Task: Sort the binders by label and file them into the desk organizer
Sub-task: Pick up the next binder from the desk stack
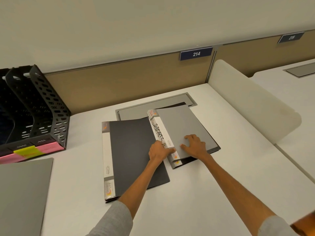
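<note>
Grey sleeves cover both my forearms at the bottom of the view, and from them my arms reach out over the white desk (187,206). At my near left a flat grey folder (22,193) lies on the desk, partly cut off by the edge of the view. My left hand (159,150) has its fingers curled round the near end of the spine of the SPORTS binder (184,126), a light grey plastic one with that word on its white spine label. My right hand (196,146) lies on top of that binder's cover, fingers spread and pressing down. The SPORTS binder sits mid-desk on top of a darker binder (213,150), of which only the near and right edges show. Just left of it, and touching it under my left hand, lies a dark grey binder (136,150) with a white spine strip printed SMART LIFE. Both rest partly over a recessed grey hatch (153,106) in the desk. Well apart, at the far left, stands the black perforated plastic desk organizer (49,106), with upright slots whose contents I cannot make out. A pink strip runs along its front base, with a yellow-green sticky note (27,151) on it. On the tan partition behind hangs a blue plate numbered 214 (196,54), and a frosted white divider (247,103) stands to my right.
</note>
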`<move>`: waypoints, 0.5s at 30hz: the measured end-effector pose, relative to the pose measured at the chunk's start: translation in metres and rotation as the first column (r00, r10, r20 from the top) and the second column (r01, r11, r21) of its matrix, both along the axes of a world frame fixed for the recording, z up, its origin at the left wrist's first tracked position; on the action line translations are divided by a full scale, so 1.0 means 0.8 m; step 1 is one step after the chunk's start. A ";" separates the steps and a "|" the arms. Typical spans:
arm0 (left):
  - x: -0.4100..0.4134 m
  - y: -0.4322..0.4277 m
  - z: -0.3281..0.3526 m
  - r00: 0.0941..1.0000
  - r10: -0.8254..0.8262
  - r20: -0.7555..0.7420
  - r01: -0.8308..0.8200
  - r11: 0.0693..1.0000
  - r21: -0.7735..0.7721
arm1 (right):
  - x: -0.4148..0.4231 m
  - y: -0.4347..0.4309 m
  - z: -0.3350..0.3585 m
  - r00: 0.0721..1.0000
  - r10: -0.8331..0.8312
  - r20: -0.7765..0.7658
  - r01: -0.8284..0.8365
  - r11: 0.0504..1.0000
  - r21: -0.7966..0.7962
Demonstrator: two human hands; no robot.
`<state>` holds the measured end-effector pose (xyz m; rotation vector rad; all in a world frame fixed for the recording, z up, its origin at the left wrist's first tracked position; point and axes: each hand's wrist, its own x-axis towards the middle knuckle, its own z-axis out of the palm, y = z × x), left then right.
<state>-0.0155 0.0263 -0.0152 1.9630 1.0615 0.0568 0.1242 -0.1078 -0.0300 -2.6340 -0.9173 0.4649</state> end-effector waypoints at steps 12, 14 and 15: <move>-0.014 -0.004 0.036 0.936 0.139 0.323 -0.078 0.978 -0.193 | -0.001 0.037 0.044 0.988 -0.028 -0.153 0.046 0.993 0.112; -0.019 -0.001 0.051 0.916 0.149 0.372 -0.084 0.979 -0.183 | -0.006 0.047 0.059 0.988 -0.015 -0.154 0.044 0.981 0.188; -0.022 0.001 0.058 0.907 0.149 0.393 -0.086 0.981 -0.173 | -0.008 0.052 0.068 0.988 -0.010 -0.153 0.044 0.974 0.223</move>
